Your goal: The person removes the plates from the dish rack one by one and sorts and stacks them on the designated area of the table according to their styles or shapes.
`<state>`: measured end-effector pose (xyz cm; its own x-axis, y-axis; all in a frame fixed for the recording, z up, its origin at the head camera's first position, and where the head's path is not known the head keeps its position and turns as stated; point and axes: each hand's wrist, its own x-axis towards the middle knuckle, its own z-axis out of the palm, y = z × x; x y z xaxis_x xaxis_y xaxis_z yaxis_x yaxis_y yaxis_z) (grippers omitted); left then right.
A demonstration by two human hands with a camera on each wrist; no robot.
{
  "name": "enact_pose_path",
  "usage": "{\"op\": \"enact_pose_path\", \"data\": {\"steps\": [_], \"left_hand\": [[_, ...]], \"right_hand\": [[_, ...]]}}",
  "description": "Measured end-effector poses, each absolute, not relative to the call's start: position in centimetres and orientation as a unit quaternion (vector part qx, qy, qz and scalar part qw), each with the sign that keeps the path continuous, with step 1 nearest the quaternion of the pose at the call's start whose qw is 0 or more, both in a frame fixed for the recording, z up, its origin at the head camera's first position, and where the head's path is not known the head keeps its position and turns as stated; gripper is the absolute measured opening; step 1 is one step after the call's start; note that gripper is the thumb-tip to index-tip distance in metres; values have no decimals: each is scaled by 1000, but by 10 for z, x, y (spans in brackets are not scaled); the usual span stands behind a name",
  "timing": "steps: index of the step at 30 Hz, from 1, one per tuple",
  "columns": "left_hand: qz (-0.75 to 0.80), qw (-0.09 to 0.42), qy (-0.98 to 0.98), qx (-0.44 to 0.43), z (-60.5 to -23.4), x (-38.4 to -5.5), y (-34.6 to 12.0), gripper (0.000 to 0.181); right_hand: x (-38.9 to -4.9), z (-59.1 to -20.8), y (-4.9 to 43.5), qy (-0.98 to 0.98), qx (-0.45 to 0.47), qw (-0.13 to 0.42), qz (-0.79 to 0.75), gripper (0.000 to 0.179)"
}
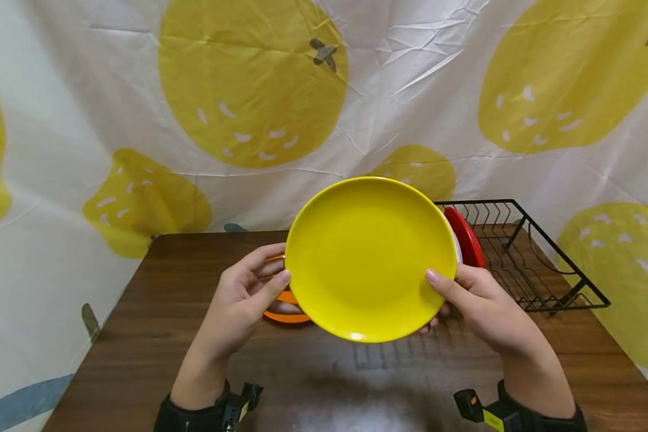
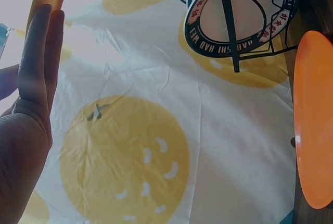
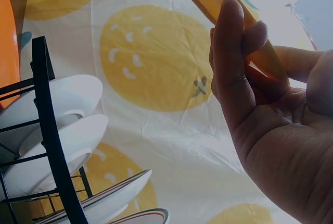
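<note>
A round yellow plate (image 1: 372, 258) is held up in both hands, its face toward the head camera and its bottom edge above the table. At its left rim, my left hand (image 1: 245, 291) grips it with the thumb at the front edge and fingers spread behind. My right hand (image 1: 480, 303) pinches the lower right rim, thumb on the face and fingers behind. Part of an orange plate (image 1: 288, 317) shows below the left hand; the yellow plate hides some of it. The right wrist view shows the yellow plate (image 3: 208, 0) from its edge, against the fingers.
A black wire dish rack (image 1: 561, 254) stands on the right of the brown wooden table (image 1: 135, 354). A red plate (image 1: 467, 240) leans in it; white dishes (image 3: 62, 99) stand there too. A lemon-print cloth (image 1: 399, 102) hangs behind the table.
</note>
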<state>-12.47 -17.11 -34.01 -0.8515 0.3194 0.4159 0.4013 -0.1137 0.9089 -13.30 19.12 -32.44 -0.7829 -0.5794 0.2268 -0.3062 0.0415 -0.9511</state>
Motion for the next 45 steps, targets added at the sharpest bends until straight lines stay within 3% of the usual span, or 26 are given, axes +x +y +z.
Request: {"op": "enact_pose_path", "data": {"steps": [29,37,45], "left_hand": [[-729,51,-639,-239,-337,-123,-172,42],[-744,96,-628,-208,-338,-128,-182,38],[-781,135,-597,-124,-341,-135,-204,35]], "right_hand": [[-135,-328,184,699,-332,114,-624,28],[-137,-323,198,698,-317,89,-636,34],[-135,-315,218,687,-277,79,-667,39]]}}
